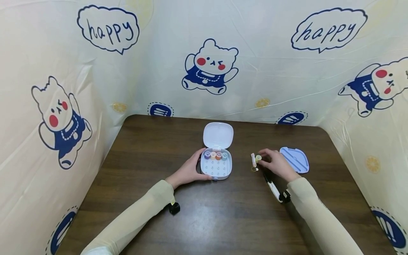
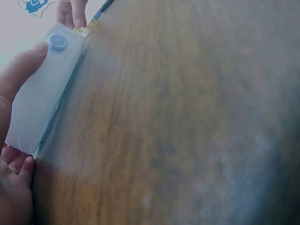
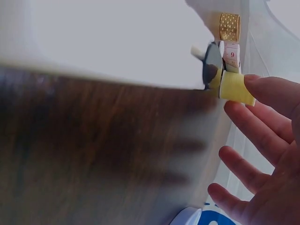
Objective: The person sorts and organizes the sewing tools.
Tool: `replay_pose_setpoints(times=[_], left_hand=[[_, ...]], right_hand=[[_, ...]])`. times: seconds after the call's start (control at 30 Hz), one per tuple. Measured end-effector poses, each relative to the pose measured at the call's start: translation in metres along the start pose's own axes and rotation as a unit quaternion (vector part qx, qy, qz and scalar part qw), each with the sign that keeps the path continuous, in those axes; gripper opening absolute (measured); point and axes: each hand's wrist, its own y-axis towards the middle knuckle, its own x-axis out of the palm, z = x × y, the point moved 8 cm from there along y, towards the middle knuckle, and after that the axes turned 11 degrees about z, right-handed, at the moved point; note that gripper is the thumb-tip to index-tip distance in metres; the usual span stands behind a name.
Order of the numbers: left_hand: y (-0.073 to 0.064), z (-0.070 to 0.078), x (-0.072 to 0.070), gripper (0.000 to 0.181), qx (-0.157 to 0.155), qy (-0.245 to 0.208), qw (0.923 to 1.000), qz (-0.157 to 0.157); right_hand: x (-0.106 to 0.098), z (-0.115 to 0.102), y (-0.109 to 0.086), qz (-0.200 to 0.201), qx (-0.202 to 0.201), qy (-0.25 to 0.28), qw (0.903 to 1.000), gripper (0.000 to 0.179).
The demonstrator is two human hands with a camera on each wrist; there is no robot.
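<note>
My left hand (image 1: pixel 189 168) grips a white sewing box (image 1: pixel 230 170) from its left side, its thumb at the front near the round blue catch (image 2: pixel 58 42). The lid (image 1: pixel 218 135) stands open at the back. Inside, rows of small pegs fill the tray, and a row of thread spools (image 1: pixel 218 156) in purple, peach, orange and teal sits along the rear. Off to the right, my right hand (image 1: pixel 276 163) pinches a yellow thread spool (image 3: pixel 236 87) between thumb and index finger. Beside that spool are a rolled measuring tape (image 3: pixel 231 55) and a gold dotted thimble (image 3: pixel 229 26).
A light blue tray with slots (image 1: pixel 294 160) lies behind the right hand. A slim black and white tool (image 1: pixel 273 189) lies on the brown table (image 1: pixel 143 141) below the right forearm. Printed cloth (image 1: pixel 271 71) hangs around the table's back and sides.
</note>
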Motion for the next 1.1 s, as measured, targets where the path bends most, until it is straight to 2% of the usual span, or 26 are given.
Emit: replay_pose_setpoints(times=[0.43,0.77,1.1], left_hand=[[0.001,-0.001,0.000,0.124,0.007,0.002,1.0000,0.003],[0.000,0.000,0.000,0.124,0.005,0.003,1.0000,0.001],[0.000,0.000,-0.001,0.124,0.006,0.001,1.0000,0.000]], right_hand=[[0.001,-0.002,0.003,0.004,-0.008,-0.007,0.9999,0.026],[0.000,-0.001,0.003,0.000,0.008,-0.005,1.0000,0.024],[-0.010,-0.013,0.002,0.014,-0.001,-0.023,0.9996,0.022]])
